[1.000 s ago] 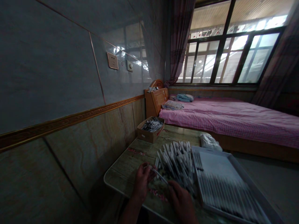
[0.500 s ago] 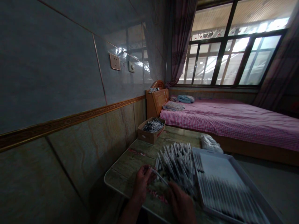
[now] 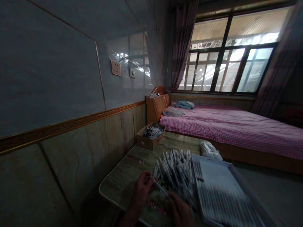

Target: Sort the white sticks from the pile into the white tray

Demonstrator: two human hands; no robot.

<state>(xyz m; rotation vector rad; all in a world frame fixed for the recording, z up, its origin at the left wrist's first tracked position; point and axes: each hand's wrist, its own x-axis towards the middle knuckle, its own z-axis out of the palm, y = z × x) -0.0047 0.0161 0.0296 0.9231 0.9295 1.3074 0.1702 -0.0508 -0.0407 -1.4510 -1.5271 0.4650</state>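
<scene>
1. we are holding one slim white rod (image 3: 161,188) in the left hand (image 3: 142,193), with the left fingers (image 3: 143,178) curled closed around its near end.
2. we are keeping the right hand (image 3: 180,214) just beyond the rod's far end. the right fingers (image 3: 176,201) are blurred and partly hidden, so we cannot tell whether they are open or closed on the rod.
3. we are working over a wood-patterned table (image 3: 120,186), its rounded corner lying just left of the left fingers.
4. a loose heap of white rods (image 3: 174,170) is lying directly ahead of the fingers, just beyond the held rod.
5. a shallow white tray (image 3: 246,189) is sitting right of the right fingers, carrying dark-tipped rods laid side by side.
6. a cardboard box (image 3: 145,143) of dark-tipped rods is standing well ahead of the left fingers, at the table's far end beside the tiled wall (image 3: 71,63).
7. a white cloth bundle (image 3: 210,150) is lying well ahead of the right fingers, just behind the tray.
8. a bed with a pink gingham sheet (image 3: 236,132) is stretching beyond the table, below a curtained window (image 3: 224,60).
</scene>
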